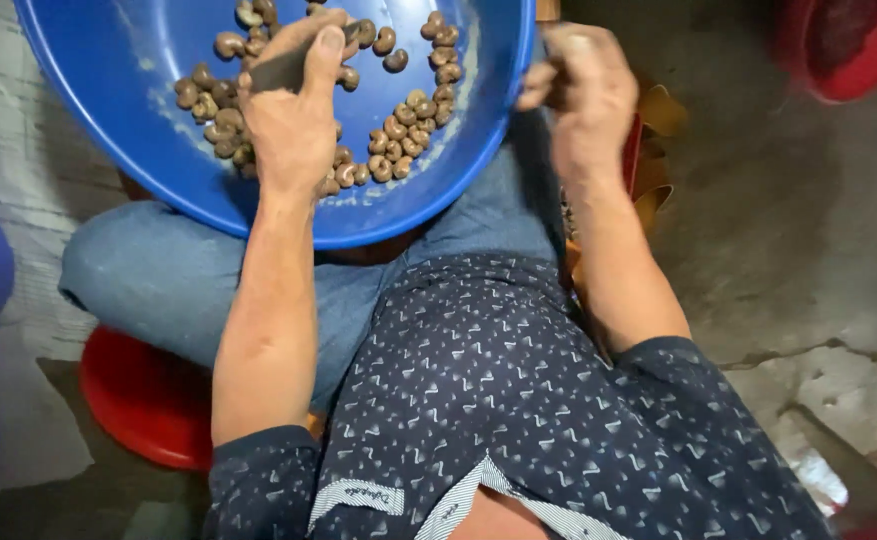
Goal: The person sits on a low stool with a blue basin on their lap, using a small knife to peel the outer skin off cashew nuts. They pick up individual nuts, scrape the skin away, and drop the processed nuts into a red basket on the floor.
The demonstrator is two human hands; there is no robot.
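Cashews [408,125] in blue basin [128,90], left hand [293,110] gripping dark tool [283,70], right hand [583,85] pinching basin's rim.

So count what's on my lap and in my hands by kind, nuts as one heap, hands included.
Basin: 1
Nut heap: 1
Dark tool: 1, in the left hand
Hands: 2, the right hand at the basin's rim
Total: 5
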